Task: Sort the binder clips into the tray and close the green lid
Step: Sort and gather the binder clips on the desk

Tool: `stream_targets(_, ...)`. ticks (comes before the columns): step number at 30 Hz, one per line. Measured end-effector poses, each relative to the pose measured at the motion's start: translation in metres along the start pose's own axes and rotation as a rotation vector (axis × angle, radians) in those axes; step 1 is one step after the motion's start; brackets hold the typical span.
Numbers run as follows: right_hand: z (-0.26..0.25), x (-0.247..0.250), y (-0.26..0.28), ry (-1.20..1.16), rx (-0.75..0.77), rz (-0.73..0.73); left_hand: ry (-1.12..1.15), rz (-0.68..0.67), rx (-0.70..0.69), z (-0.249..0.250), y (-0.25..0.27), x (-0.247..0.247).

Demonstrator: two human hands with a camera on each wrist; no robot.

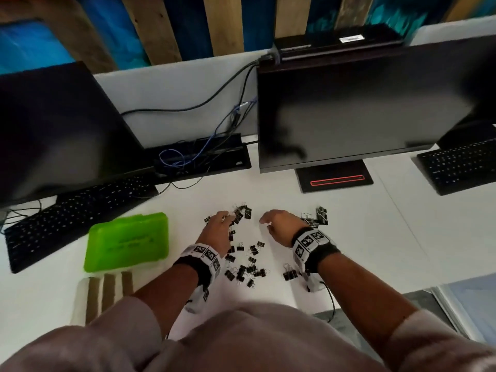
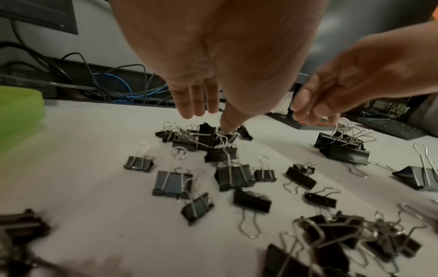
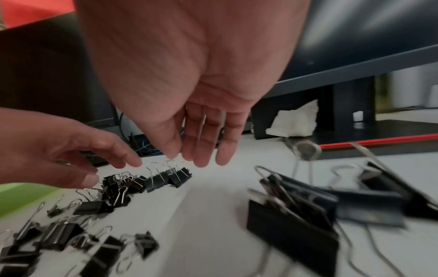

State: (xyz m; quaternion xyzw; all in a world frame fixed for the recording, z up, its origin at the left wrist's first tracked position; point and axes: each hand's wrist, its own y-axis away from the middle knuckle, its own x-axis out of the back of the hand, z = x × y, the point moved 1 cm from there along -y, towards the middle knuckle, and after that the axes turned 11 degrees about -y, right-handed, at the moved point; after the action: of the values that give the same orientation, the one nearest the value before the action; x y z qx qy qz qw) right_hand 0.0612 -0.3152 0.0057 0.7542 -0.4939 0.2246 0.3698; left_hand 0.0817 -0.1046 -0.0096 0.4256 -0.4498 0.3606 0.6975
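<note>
Black binder clips lie scattered on the white desk point(image 1: 349, 237): a heap point(image 1: 243, 210) by my left hand, small ones point(image 1: 247, 267) between my wrists, large ones point(image 1: 318, 217) beside my right hand. My left hand point(image 1: 228, 217) hovers over the heap point(image 2: 208, 138) with fingers point(image 2: 194, 101) straight, and its thumb tip touches the wire handles. My right hand point(image 3: 196, 146) hangs open above the desk and holds nothing. The large clips point(image 3: 296, 221) lie to its right. The green lid point(image 1: 128, 242) lies flat at the left. The pale tray point(image 1: 80, 296) with long compartments sits just in front of it.
Two dark monitors point(image 1: 362, 108) and a stand with a red stripe point(image 1: 335, 179) stand behind the clips. Keyboards lie at the far left point(image 1: 67, 218) and far right point(image 1: 461, 167). Cables point(image 1: 188, 154) run between the monitors. A crumpled white paper point(image 3: 294, 123) lies under the right monitor.
</note>
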Motion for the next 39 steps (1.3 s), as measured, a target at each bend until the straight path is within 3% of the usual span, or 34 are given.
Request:
stream_targets(4, -0.018, 0.002, -0.035, 0.094, -0.004, -0.057, -0.054, -0.016, -0.042, -0.009, -0.004, 0.0)
stream_targets(9, -0.032, -0.003, -0.07, 0.144, 0.051, -0.149, 0.061, 0.007, 0.006, -0.026, -0.012, -0.002)
stream_targets(17, -0.032, -0.027, -0.087, 0.176, 0.182, -0.285, 0.182, 0.005, 0.044, -0.037, -0.024, -0.001)
stream_targets(30, -0.011, -0.014, -0.07, -0.3, -0.062, -0.082, 0.312, -0.092, 0.085, -0.048, -0.007, 0.008)
stream_targets(35, 0.001, -0.003, -0.054, -0.309, -0.153, 0.011, 0.205, -0.068, 0.066, -0.051, -0.01, 0.007)
stream_targets(39, -0.006, 0.001, -0.046, -0.201, -0.115, 0.01, 0.135, -0.112, 0.081, -0.049, -0.017, 0.009)
